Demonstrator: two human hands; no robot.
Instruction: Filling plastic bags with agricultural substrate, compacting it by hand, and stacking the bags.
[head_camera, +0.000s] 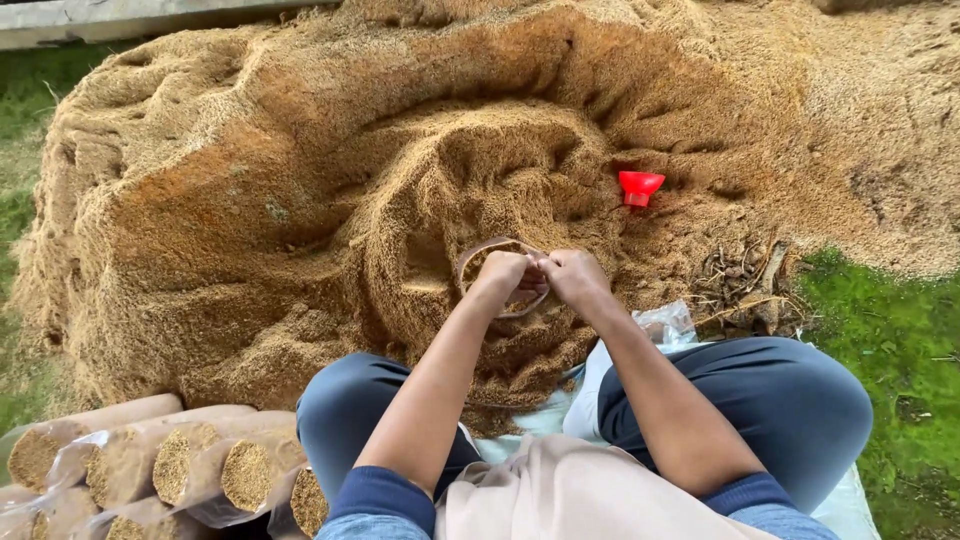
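clear bag (497, 262), open-mouthed, upright, full of sawdust, before the heap.

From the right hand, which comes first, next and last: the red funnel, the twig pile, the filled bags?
From the right hand:
1. Red funnel, just up-right on the sawdust.
2. Twig pile, to the right; nearly as close, a narrow call.
3. Filled bags, far lower left.

One red funnel (640, 186) sits at one o'clock. At seven o'clock lie roughly eight filled bags (150, 465), partly cut off. One open bag (503, 277) is centred.
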